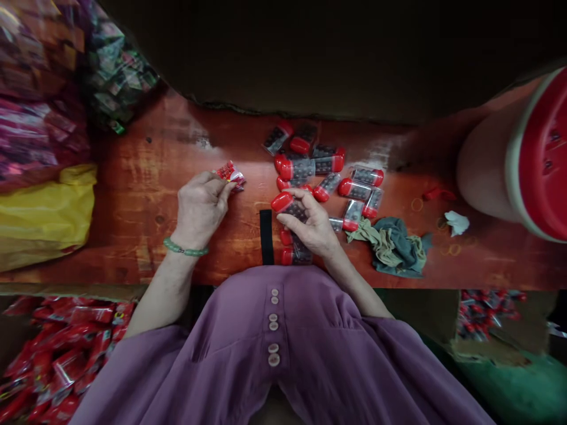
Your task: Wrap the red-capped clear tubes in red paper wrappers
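Observation:
My left hand (pixel 202 203) is closed in a pinch on the edge of a small red-and-white printed packet (pixel 232 174) over the left part of the table. A green bead bracelet circles that wrist. My right hand (pixel 315 223) is closed around a small clear container with a red cap (pixel 283 202), its cap pointing left and dark bits showing inside. Beyond and beside this hand lie several more red-capped containers (pixel 328 159), on their sides in a loose cluster. A black strip (pixel 266 237) lies on the table between my hands.
On the reddish table (pixel 133 224), crumpled cloths (pixel 398 245) lie right of the containers, near a white scrap (pixel 456 223). A red-lidded bucket (pixel 491 153) stands at right. Filled bags (pixel 44 141) crowd the left. Below, a box holds red packets (pixel 66 348). Dark cardboard (pixel 310 59) overhangs the back.

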### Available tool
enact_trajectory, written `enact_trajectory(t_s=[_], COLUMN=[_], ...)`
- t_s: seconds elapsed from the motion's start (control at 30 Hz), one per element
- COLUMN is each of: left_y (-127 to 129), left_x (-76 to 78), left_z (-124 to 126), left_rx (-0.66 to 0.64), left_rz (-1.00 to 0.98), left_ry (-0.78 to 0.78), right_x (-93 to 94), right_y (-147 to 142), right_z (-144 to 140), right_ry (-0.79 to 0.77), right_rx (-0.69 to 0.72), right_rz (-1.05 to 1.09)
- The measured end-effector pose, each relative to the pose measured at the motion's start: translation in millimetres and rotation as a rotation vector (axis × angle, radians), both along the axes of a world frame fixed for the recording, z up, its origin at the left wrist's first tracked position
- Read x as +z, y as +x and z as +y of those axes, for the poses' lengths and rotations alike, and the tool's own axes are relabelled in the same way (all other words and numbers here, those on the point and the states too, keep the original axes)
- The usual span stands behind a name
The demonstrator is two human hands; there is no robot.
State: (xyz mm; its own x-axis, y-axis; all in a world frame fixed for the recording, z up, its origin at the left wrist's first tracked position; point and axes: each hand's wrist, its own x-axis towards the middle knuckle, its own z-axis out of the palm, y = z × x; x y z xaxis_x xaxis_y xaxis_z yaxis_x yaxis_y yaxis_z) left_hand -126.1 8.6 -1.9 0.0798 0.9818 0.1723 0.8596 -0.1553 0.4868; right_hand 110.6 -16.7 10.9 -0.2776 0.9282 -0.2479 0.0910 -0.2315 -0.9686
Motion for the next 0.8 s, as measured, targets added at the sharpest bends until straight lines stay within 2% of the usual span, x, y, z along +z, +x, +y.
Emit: enact_trajectory(t_s=[0.2,0.37,0.47,0.57,0.67,0.8], left_y=[2.1,-0.5,-2.0,-0.7,4.2,13.4], left_x=[8.8,5.7,2.0,4.9,16.5,33.2], left_z=[6.9,14.5,15.1,10.1,1.0,-13.2], left_rx=[-0.008,0.014,0.066,0.118,0.110,0.013], left_rz=[0.042,0.077,-0.022,-0.192,-0.289,-0.416], left_ry=[-0.062,-0.074,-0.016,0.010,-0.001,-0.055], right_x=[3.8,4.4,1.6,-3.2,-6.0,1.2], right_y=[2.5,5.5,7.4,10.7,13.3,11.6], right_z=[-1.3,-3.5,-4.4,-4.4,-3.0,1.3], right_ry=[-0.012,0.017,0.019,-0.022,-0.059,0.004], right_rx=[0.016,-0.025,-0.067,-0.063,-0.049,-0.018], right_rz=[-0.025,-0.051,0.002,0.108,0.194,0.175])
